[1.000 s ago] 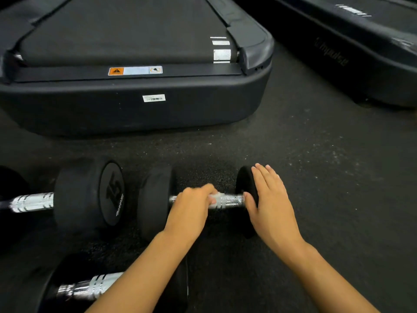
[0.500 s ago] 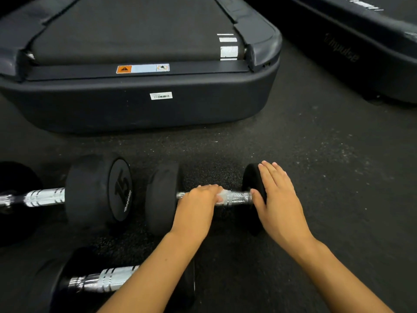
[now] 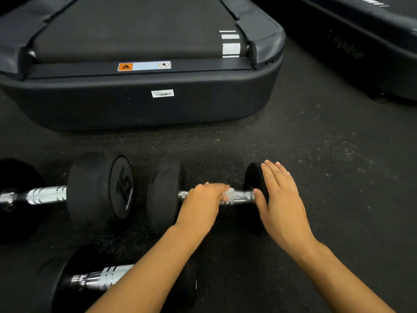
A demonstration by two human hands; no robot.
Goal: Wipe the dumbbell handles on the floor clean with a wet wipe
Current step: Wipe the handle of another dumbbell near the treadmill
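Wiping the dumbbell handle (image 3: 242,196)
Left hand (image 3: 200,205) fingers grip the wet wipe (image 3: 229,193) around it; right hand (image 3: 281,204), fingers extended, rests on the right weight head (image 3: 252,177).

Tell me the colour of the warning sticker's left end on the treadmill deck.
Orange with a black triangle, on the long warning sticker at the dark grey treadmill's rear edge; head view.

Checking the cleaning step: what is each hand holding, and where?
Left hand presses a white wipe around the dumbbell handle. Right hand grips nothing, resting flat on the dumbbell's end weight.
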